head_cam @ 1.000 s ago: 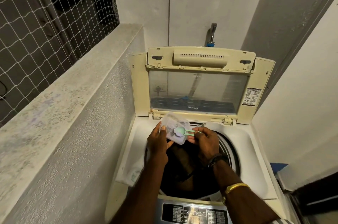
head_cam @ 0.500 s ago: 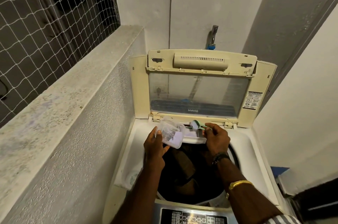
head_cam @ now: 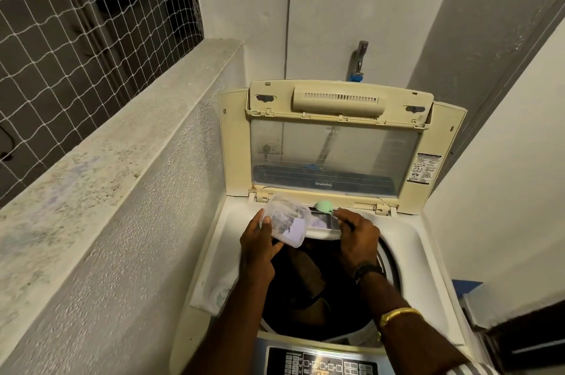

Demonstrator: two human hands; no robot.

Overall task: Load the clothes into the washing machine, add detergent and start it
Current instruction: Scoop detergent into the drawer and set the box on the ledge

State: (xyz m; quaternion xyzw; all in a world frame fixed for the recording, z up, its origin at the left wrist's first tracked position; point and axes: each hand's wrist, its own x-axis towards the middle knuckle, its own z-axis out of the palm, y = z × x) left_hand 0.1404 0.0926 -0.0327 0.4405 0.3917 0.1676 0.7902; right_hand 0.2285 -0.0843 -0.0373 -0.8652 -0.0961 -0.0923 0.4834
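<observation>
Green scoop over the detergent drawer: dosing step.
Left hand grips the clear tub, right hand pinches the scoop; clothes lie in the drum. Next, probably: close drawer and lid.

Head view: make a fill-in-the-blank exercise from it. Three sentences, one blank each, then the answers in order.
1. The left hand grips a clear plastic container, while the right hand pinches a scoop coloured ____.
2. The washing machine's lid stands ____.
3. The gold bangle sits on the ____ wrist.

Missing words: green; open; right.
</observation>
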